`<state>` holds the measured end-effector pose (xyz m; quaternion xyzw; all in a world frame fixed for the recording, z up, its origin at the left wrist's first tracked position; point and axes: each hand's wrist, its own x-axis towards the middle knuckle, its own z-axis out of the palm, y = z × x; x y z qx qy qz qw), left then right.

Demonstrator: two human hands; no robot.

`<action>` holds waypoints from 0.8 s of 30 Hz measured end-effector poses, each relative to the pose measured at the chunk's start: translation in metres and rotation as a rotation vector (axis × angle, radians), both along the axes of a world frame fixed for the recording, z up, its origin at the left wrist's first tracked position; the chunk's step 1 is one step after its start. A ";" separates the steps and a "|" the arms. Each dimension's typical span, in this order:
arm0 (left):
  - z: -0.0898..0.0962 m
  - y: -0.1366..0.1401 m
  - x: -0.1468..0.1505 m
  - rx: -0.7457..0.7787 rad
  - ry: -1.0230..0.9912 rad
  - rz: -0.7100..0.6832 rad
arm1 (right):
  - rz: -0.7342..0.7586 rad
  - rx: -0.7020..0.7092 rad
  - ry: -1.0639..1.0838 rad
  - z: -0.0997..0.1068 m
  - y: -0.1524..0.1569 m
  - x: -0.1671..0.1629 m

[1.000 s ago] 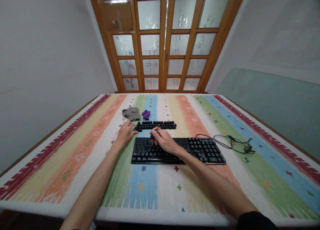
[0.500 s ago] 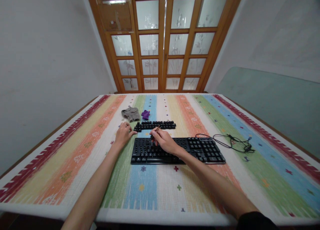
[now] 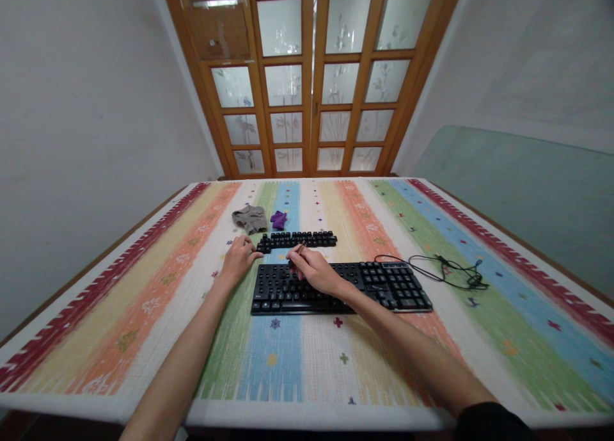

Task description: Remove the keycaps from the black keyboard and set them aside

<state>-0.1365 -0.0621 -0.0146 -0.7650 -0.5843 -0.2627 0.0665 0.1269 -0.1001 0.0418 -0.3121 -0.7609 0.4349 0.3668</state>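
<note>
My right hand (image 3: 311, 268) is closed round a small brush (image 3: 302, 246) with a thin brown handle and a dark lower end; most of it is hidden by the fingers. It is over the upper rows of a black keyboard (image 3: 288, 305), whose upper left part shows bare key mounts while the lower rows and number pad carry keys. Behind the keyboard, loose black keycaps (image 3: 314, 239) lie in rows. My left hand (image 3: 238, 259) rests on the cloth at the left end of those keycaps, thumb stretched toward them and fingers apart, holding nothing.
A crumpled grey cloth (image 3: 250, 219) and a small purple cloth (image 3: 279, 220) lie behind the keycaps. The keyboard's coiled black cable (image 3: 451, 271) lies to the right. A striped tablecloth (image 3: 163, 281) covers the table. Wooden glass-paned doors (image 3: 311, 127) stand beyond it.
The view has shifted very slightly. My right hand stays over the same keyboard area, with the brush handle tilted a little differently. My left hand holds its place.
</note>
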 end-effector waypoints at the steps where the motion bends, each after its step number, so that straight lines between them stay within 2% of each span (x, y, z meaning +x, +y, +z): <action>1: 0.001 -0.001 0.000 -0.002 0.007 0.004 | 0.002 0.003 0.001 0.000 0.000 0.000; 6: 0.007 -0.005 0.003 0.015 -0.028 0.008 | -0.003 0.012 0.000 0.000 0.001 0.001; 10: 0.023 -0.013 0.014 0.009 -0.220 -0.070 | -0.005 0.005 0.010 0.001 0.002 0.002; 12: 0.033 -0.021 0.022 -0.104 -0.382 -0.174 | -0.001 -0.002 0.025 0.003 0.002 0.003; 16: 0.047 -0.039 0.040 -0.484 -0.670 -0.456 | -0.007 0.002 0.063 0.007 0.001 0.002; 18: 0.050 -0.047 0.045 -0.594 -0.771 -0.515 | -0.008 0.018 0.081 0.008 0.001 0.002; 24: 0.047 -0.052 0.047 -0.636 -0.949 -0.503 | 0.041 0.022 0.089 0.009 -0.002 0.000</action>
